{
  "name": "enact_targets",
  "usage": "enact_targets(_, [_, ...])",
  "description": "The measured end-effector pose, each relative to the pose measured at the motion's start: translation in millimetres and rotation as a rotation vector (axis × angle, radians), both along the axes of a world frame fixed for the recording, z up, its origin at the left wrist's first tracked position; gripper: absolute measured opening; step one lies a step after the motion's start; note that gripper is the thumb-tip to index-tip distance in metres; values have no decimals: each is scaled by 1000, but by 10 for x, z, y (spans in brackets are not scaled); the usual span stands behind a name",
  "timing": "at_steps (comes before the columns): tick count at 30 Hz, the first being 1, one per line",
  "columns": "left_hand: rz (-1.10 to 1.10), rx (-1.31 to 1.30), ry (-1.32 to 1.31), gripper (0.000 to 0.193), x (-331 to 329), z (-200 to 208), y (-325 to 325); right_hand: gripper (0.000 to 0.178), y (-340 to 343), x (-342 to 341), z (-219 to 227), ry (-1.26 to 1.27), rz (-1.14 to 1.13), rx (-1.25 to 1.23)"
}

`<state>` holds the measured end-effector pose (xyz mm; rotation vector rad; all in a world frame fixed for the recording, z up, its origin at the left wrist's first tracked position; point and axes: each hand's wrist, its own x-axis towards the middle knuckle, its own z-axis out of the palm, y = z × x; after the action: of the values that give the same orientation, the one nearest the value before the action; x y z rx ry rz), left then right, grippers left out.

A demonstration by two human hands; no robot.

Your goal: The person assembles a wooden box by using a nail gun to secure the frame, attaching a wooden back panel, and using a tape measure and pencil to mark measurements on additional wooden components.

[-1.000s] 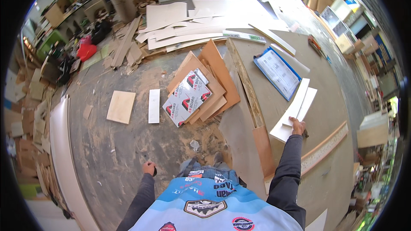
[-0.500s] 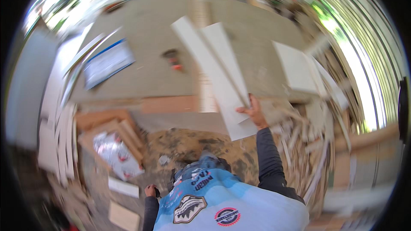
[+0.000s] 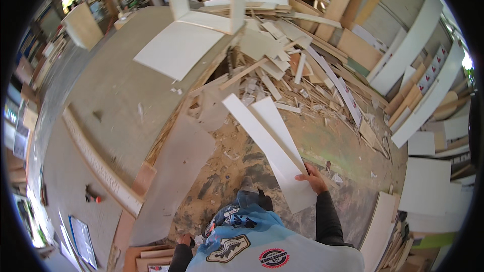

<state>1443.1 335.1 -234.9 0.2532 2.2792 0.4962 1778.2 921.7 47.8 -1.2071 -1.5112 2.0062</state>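
Observation:
My right hand is closed around the near part of two long white boards. They overlap at the near end and fan apart at the far end, held out over the dusty floor. The thumb lies on top of the boards, with the arm in a dark sleeve. My left hand hangs low at my left side, its fingers curled. Something small and dark shows at it, too little to name.
A large worktable at left carries a white panel, a long wooden strip and a red-and-black tool. Ahead lies a heap of wood offcuts. Boards lean at right; a pale panel stands near right.
My view has swung right, away from the worktable toward the offcut heap. The two white boards, still in my right hand, have come from over the table to over the floor.

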Motion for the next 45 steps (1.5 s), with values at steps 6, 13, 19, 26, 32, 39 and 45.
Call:
enact_targets(6, [182,80,-61,27,-273,833,2336,48,634,384,-704,-353,-282,162])
enact_targets(13, [-42,86,-66,29,-776,715,3772,39,1642,145,-1805,-271,-559,6])
enact_targets(19, [-372,-171,-34,39,-1596,-124,4254,40,2803,-344,-1862,-254,-607,-82])
enact_targets(26, [-538,-7,-42,43,-2476,-347,5974,40,4336,-1168,-1824,-238,-532,13])
enact_targets(32, [-17,418,-150,21,-2428,668,8039,43,5663,-2201,-1562,-265,-394,198])
enact_targets(39, [158,329,78,24,-2062,500,8339,46,7372,-3522,-2310,-233,-252,373])
enact_targets(45, [315,-59,56,23,-813,823,7600,54,8278,-4662,-2208,-448,38,372])
